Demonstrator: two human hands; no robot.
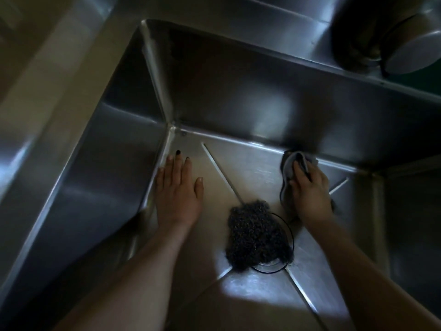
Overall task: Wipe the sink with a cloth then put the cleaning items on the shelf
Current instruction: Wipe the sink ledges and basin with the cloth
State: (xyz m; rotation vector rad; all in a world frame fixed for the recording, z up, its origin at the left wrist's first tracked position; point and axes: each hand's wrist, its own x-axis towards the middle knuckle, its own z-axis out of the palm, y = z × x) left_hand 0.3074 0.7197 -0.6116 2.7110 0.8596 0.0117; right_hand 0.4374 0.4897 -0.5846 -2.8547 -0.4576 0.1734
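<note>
I look down into a deep stainless steel sink (pixel 238 91). My right hand (pixel 309 189) grips a grey cloth (pixel 290 166) and holds it against the sink floor where it meets the far wall. My left hand (pixel 177 187) lies flat on the floor near the far left corner, fingers straight and spread. A dark wire scouring pad (pixel 256 235) lies on the floor between my forearms, covering part of the round drain (pixel 287 244).
A round metal pot (pixel 391 37) stands on the counter behind the sink at the upper right. The sink's steep walls close in on the left, far and right sides. Raised creases run diagonally across the floor towards the drain.
</note>
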